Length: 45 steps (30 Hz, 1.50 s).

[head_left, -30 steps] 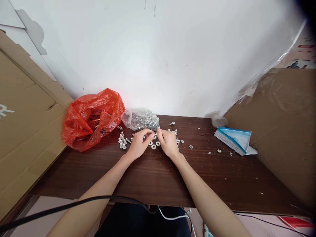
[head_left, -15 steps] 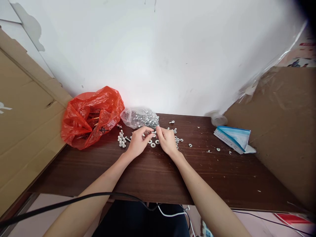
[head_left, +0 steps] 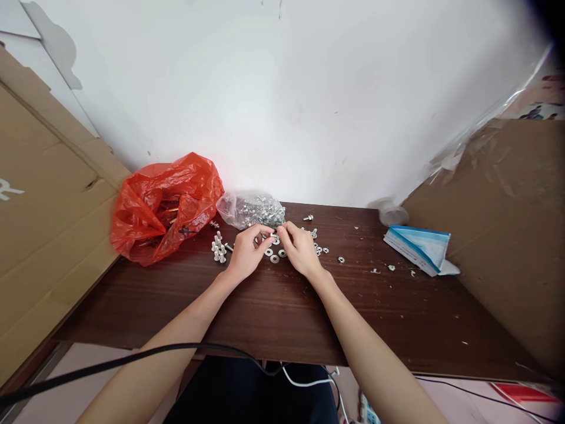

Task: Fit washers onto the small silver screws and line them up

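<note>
My left hand (head_left: pixel 248 252) pinches a small silver bolt (head_left: pixel 274 235) between thumb and fingertips. At the bolt's other end, the thumb and curled fingers of my right hand (head_left: pixel 303 252) close in a pinch; any small part between them is hidden. Below the fingertips lie several flat washers (head_left: pixel 274 258) on the dark wooden table (head_left: pixel 273 312). Left of my left hand, a cluster of bolts (head_left: pixel 218 247) stands on end. Several nuts (head_left: pixel 325 250) are scattered just right of my right hand.
Behind my hands rests a clear plastic bag (head_left: pixel 251 209) of metal hardware. A red plastic bag (head_left: pixel 168 206) sits at the left. To the right are a blue-and-white packet (head_left: pixel 417 247) and a clear cup (head_left: pixel 392 213). Cardboard (head_left: pixel 57 194) and a white wall (head_left: pixel 286 106) border the table.
My right hand's fingers have shifted slightly and its knuckles sit a little higher. Both hands stay together around the bolt, and the view has tilted very slightly.
</note>
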Each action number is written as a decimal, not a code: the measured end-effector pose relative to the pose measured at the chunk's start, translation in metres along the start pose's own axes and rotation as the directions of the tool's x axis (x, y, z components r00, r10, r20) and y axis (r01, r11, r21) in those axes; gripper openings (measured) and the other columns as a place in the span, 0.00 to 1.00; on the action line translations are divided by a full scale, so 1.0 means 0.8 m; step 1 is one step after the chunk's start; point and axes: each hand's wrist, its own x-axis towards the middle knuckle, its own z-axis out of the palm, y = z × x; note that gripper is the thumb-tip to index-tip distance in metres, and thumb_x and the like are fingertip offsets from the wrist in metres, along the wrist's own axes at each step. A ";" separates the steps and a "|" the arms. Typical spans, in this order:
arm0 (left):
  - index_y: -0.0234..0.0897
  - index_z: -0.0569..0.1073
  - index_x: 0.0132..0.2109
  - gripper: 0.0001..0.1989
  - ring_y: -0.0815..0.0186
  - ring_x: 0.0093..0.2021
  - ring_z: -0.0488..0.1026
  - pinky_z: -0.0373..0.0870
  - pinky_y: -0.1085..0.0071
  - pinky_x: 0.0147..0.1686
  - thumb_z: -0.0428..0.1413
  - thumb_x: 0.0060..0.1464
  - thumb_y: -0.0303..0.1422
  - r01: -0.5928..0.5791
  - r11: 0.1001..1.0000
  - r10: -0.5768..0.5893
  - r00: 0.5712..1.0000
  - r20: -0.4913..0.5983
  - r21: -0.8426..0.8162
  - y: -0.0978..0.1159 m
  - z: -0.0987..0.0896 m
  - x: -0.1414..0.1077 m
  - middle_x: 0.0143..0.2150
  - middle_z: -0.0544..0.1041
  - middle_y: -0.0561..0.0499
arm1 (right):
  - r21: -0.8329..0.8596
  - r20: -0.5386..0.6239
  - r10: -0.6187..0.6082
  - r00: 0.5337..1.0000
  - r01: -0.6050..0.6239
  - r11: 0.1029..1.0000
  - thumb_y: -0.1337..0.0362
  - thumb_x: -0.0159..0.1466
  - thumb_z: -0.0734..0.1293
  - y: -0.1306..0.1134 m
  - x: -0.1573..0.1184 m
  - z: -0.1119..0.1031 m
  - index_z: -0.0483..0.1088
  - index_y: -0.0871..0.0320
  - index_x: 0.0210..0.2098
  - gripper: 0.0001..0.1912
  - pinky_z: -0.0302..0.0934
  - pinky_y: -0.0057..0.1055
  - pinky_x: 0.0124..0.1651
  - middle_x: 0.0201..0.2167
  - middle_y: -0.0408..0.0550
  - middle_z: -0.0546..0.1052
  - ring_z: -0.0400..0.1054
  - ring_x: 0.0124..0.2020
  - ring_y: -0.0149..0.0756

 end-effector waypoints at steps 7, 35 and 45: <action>0.36 0.75 0.39 0.05 0.72 0.26 0.66 0.63 0.77 0.26 0.57 0.53 0.29 -0.029 0.999 0.028 0.999 0.017 0.040 0.003 -0.001 0.000 0.30 0.75 0.53 | -0.013 0.078 -0.014 0.997 0.015 1.000 0.54 0.69 0.53 0.004 -0.001 0.003 0.60 0.56 0.24 0.21 0.49 0.29 0.28 0.18 0.42 0.66 0.60 0.21 0.31; 0.36 0.74 0.40 0.07 0.71 0.27 0.68 0.63 0.76 0.25 0.57 0.53 0.30 -0.017 1.000 0.017 0.999 -0.036 0.023 0.005 -0.005 0.002 0.32 0.76 0.51 | 0.519 0.213 0.098 0.972 -0.198 0.831 0.45 0.60 0.64 0.009 0.005 0.006 0.66 0.57 0.36 0.20 0.59 0.27 0.28 0.19 0.39 0.70 0.62 0.21 0.29; 0.36 0.74 0.40 0.06 0.72 0.26 0.67 0.63 0.76 0.26 0.56 0.54 0.31 -0.038 0.998 0.039 0.999 -0.013 0.052 0.005 -0.003 0.001 0.32 0.75 0.52 | 0.492 0.190 0.084 0.978 -0.169 0.854 0.45 0.62 0.62 0.009 0.005 0.004 0.65 0.57 0.34 0.19 0.56 0.26 0.27 0.18 0.37 0.67 0.60 0.20 0.29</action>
